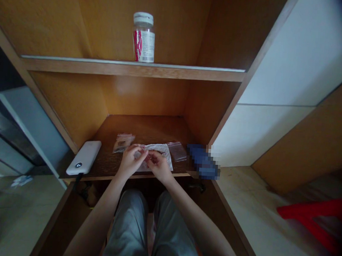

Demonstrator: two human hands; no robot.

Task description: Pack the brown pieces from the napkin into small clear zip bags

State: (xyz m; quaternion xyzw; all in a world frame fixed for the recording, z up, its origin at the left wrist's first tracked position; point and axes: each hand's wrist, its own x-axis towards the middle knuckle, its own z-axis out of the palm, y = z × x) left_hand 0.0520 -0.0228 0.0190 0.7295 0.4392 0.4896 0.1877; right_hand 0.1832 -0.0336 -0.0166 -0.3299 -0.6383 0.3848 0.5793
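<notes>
My left hand (pixel 132 160) and my right hand (pixel 158 164) meet fingertip to fingertip above a crumpled whitish sheet (pixel 169 162) on the brown lower shelf (pixel 145 126). Both hands are closed in a pinch; whatever lies between the fingertips is too small to make out. Left of the sheet, close behind my left hand, lies a small zip bag (pixel 123 141) with something brownish in it. A clear zip bag (pixel 178 151) lies just right of the sheet.
A white power bank (pixel 85 156) with a dark cable lies at the shelf's left end. A blurred dark blue object (pixel 203 161) is at the right end. A white-capped bottle (pixel 144 39) stands on the upper shelf. A red stool (pixel 316 214) is at the right.
</notes>
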